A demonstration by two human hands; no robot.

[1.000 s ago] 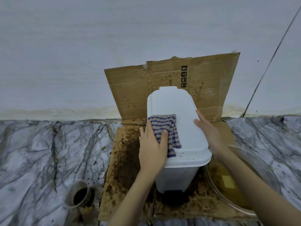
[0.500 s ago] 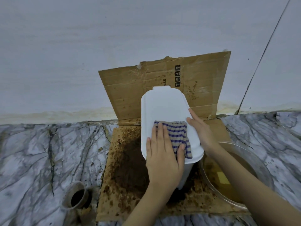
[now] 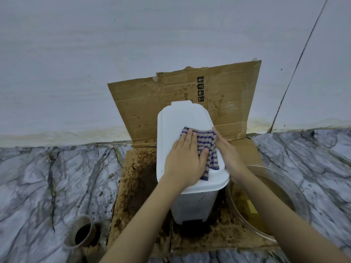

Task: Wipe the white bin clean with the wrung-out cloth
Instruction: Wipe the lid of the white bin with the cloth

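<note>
The white bin (image 3: 182,118) stands with its lid down on stained cardboard, in the middle of the view. A blue and beige striped cloth (image 3: 208,147) lies flat on the right half of the lid. My left hand (image 3: 185,160) presses down on the cloth with the fingers spread forward. My right hand (image 3: 227,154) rests flat against the lid's right edge, beside the cloth and touching it. The bin's front wall (image 3: 195,204) shows below the lid, with small dark specks.
Dirty folded cardboard (image 3: 233,92) lines the floor and leans on the wall behind the bin. A clear bowl of brownish water (image 3: 281,190) sits close on the right, under my right forearm. A small brown cup (image 3: 82,232) stands at the lower left on the marble floor.
My left hand has slid the cloth from the lid's left side to its right side and a bit farther back. My right hand has stayed on the right edge.
</note>
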